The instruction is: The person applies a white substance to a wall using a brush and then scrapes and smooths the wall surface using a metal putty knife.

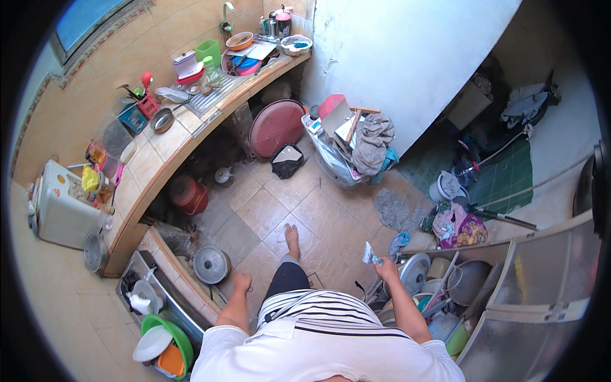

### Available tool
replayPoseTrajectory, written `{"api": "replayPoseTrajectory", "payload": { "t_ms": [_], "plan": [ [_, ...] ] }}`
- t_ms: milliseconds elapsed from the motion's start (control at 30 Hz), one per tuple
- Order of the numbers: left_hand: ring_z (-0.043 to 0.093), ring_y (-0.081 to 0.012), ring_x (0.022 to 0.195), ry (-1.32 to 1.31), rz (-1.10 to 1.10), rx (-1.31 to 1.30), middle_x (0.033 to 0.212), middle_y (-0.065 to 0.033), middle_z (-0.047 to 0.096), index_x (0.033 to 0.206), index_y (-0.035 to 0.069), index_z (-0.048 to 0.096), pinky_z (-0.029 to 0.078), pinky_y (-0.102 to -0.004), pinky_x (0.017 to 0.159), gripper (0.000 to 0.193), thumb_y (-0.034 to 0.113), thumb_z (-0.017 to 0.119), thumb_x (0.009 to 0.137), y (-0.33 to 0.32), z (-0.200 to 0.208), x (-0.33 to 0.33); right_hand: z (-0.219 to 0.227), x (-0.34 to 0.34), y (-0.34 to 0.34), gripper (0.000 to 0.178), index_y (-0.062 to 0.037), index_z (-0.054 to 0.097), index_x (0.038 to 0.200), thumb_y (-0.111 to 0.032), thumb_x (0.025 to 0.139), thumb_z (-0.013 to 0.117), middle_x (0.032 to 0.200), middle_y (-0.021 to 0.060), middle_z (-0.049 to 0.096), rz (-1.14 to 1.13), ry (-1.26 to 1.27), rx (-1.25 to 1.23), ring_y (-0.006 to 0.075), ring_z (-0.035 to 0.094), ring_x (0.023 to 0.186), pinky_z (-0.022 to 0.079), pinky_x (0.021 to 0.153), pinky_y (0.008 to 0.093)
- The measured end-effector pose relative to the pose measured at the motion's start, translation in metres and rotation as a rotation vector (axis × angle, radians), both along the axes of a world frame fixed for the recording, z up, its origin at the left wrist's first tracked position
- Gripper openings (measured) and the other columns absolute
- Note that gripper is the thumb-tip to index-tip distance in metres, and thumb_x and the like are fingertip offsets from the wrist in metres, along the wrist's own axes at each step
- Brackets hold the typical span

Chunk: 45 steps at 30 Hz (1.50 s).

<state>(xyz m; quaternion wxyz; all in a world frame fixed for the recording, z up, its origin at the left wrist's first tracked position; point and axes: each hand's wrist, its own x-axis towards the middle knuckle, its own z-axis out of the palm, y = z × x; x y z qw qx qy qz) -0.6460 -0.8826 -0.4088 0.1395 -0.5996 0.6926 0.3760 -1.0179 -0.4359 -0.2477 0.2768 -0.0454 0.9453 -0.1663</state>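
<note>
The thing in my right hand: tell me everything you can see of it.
The held tool is small, with a flat-looking, whitish to pale-blue head and a short blue-green part beside the fingers. It looks like plastic, but it is too small in the picture to name its exact kind. The right hand closes around its lower end, hiding that part. The head points away from the body and slightly left, over the tiled floor, with nothing but the hand visibly touching it.

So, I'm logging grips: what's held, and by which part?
The right hand holds a white-headed tool by its bluish handle; nothing shows in the left hand.
</note>
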Motion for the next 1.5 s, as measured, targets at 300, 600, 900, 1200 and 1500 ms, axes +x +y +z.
{"api": "replayPoseTrajectory", "payload": {
  "t_ms": [300,600,900,1200,1500],
  "plan": [
    [0.065,-0.0474,0.098,0.269,-0.145,-0.152,0.101,-0.0299,0.068,0.096,-0.002,0.064,0.052,-0.0533,0.085,0.041,0.038,0.057,0.095,-0.142,0.048,-0.269,0.084,-0.181,-0.183,0.041,-0.0059,0.061,0.123,-0.036,0.095,0.062,0.107,0.0280,0.069,0.173,0.161,0.022,0.0467,0.065,0.106,0.052,0.089,0.0531],
    [0.064,-0.0417,0.099,0.399,-0.301,-0.446,0.100,-0.0223,0.068,0.097,0.002,0.063,0.050,-0.0514,0.085,0.029,0.031,0.061,0.095,-0.310,0.127,-0.477,0.134,-0.300,-0.300,0.043,-0.0207,0.060,0.137,-0.036,0.096,0.059,0.104,0.0254,0.071,0.197,0.335,-0.106,0.0450,0.067,0.100,0.053,0.086,0.0519],
    [0.059,-0.0365,0.105,0.374,-0.468,-0.848,0.105,-0.0180,0.061,0.098,0.003,0.063,0.047,-0.0481,0.091,0.028,0.030,0.062,0.095,-0.442,0.186,-0.652,0.126,-0.465,-0.401,0.038,-0.0187,0.066,0.130,-0.036,0.097,0.059,0.099,0.0244,0.072,0.294,0.414,-0.126,0.0444,0.068,0.093,0.054,0.081,0.0518],
    [0.050,-0.0364,0.119,0.252,-0.679,-1.047,0.123,-0.0199,0.055,0.119,-0.002,0.056,0.039,-0.0465,0.102,0.041,0.032,0.059,0.096,-0.554,0.162,-0.774,0.114,-0.675,-0.535,0.040,-0.0182,0.062,0.134,-0.035,0.098,0.058,0.093,0.0218,0.072,0.502,0.527,-0.006,0.0418,0.069,0.087,0.054,0.077,0.0526],
    [0.044,-0.0361,0.128,0.119,-0.817,-1.013,0.131,-0.0191,0.051,0.130,-0.004,0.052,0.030,-0.0498,0.111,0.059,0.046,0.052,0.098,-0.591,0.113,-0.776,0.141,-0.822,-0.668,0.038,-0.0190,0.065,0.133,-0.031,0.098,0.056,0.090,0.0183,0.074,0.673,0.623,0.264,0.0359,0.071,0.086,0.056,0.078,0.0479]
  ]
}}
